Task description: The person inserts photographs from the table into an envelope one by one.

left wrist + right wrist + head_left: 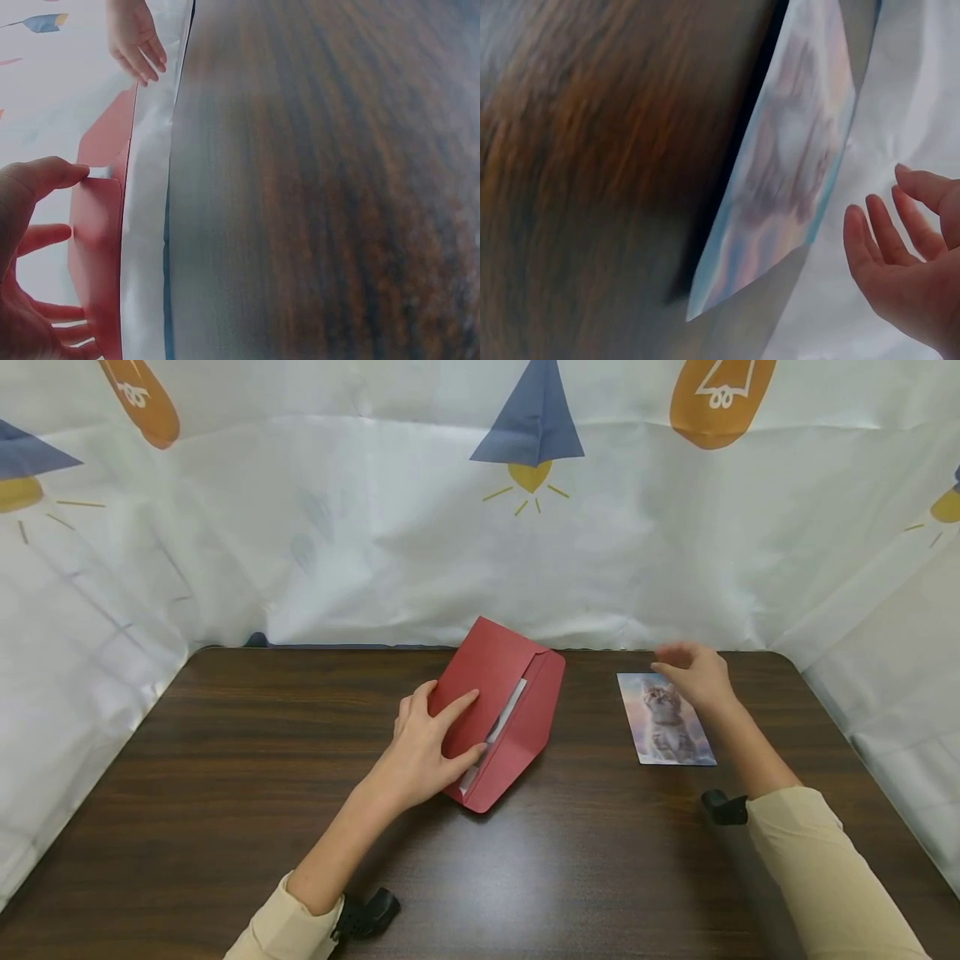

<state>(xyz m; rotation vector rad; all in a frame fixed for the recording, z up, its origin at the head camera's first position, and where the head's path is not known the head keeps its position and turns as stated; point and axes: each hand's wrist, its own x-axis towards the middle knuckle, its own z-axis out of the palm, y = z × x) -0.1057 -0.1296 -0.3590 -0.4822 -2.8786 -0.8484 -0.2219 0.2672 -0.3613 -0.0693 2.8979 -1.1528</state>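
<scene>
A red envelope (480,677) lies at a slant near the table's back edge, its pointed flap (528,735) folded open to the right. A whitish strip (513,700) shows along its mouth. My left hand (420,752) holds the envelope by its left side, thumb at the mouth, index finger across the front, the other fingers at the left edge. On the right lies a picture card (666,727) with a kitten on it. Over the card's upper right corner is my right hand (697,677), fingers loosely bent, with nothing held; the right wrist view shows it apart from the card.
The dark wood table (300,718) is enclosed at the back and sides by a white sheet (337,543) printed with lamps. Black wrist cameras sit at the left cuff (367,914) and the right cuff (723,807).
</scene>
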